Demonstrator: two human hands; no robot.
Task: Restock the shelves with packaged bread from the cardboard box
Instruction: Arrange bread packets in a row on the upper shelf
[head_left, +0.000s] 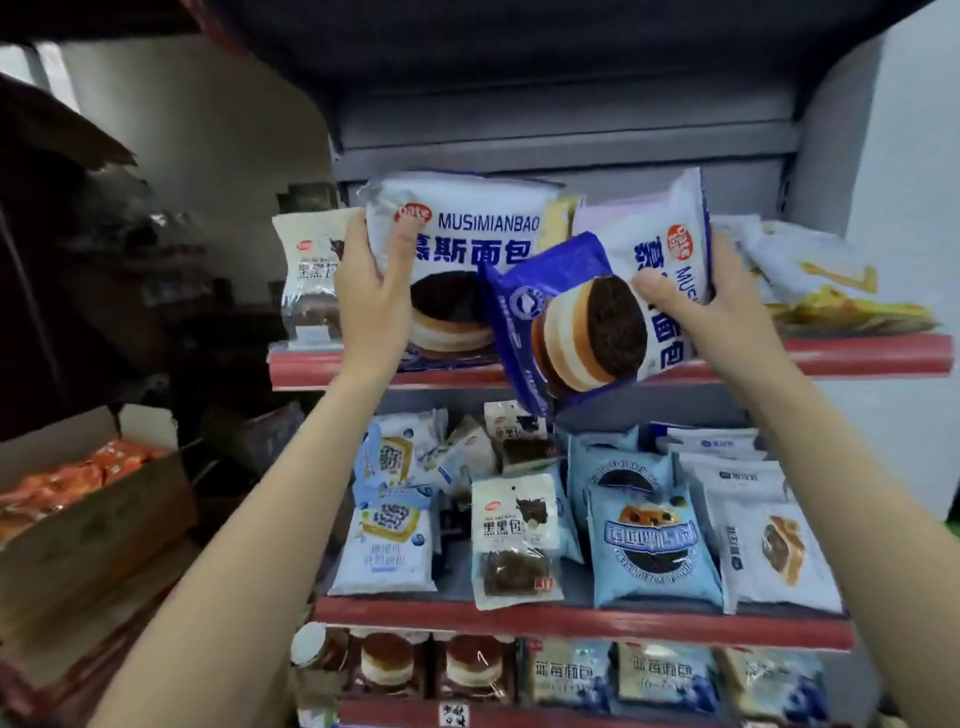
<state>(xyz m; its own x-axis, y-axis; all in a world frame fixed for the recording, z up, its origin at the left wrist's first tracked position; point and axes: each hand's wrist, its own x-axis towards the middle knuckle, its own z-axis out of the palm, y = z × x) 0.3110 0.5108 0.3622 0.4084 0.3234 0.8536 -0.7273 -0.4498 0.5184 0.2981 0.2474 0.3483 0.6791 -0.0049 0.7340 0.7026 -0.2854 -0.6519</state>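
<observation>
**Both Hands Engaged at Top Shelf**

The left hand (370, 291) gripped an upright mousse bread pack (467, 249) on the top shelf (857, 358). The right hand (711, 306) clamped a tilted second mousse bread pack (660, 244), overlapping the shelf's edge. The cardboard box (98, 525) sat lower left.

Left hand (366, 306) grips an upright mousse-bread pack (467, 244) on the top shelf (857, 358); right hand (717, 306) grips a tilted one (670, 270).

A white wall (914, 260) stands right of the unit, dark clutter (171, 291) left.
</observation>
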